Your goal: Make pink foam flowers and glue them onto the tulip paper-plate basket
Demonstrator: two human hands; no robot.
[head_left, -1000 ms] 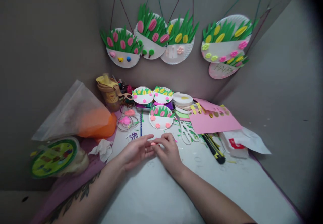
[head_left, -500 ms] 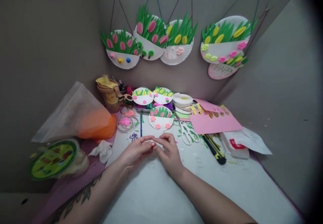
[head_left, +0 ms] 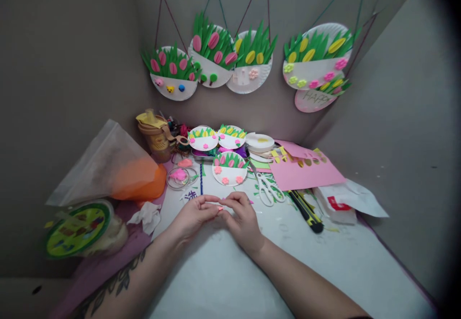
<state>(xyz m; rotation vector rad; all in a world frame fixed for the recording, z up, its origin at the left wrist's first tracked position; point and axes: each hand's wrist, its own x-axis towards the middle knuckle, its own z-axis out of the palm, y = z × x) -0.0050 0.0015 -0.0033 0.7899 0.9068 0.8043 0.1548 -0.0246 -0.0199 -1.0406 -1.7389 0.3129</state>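
Over the white table, my left hand (head_left: 196, 214) and my right hand (head_left: 240, 220) meet at the fingertips. Between them is a small pink piece (head_left: 220, 208), too small to tell its material. The left thumb and fingers pinch it, and the right thumb and fingertips press against it from the other side. Just beyond the hands lies a paper-plate basket (head_left: 230, 175) with green paper grass, pink paper tulips and pink flowers on its front. Two similar plates with yellow tulips, a left one (head_left: 203, 142) and a right one (head_left: 233, 141), rest behind it.
White-handled scissors (head_left: 267, 192), a box cutter (head_left: 306, 213) and pink paper (head_left: 306, 172) lie to the right. On the left are pink lumps (head_left: 179, 174), a crumpled tissue (head_left: 147, 217), a plastic bag (head_left: 104, 165), a round tub (head_left: 81, 230) and a drink cup (head_left: 156, 139). Decorated plates (head_left: 250, 76) hang above.
The pink piece shows a little more between the fingertips, and the fingers have shifted slightly around it. The whole view has tilted a little; everything on the table lies as before.
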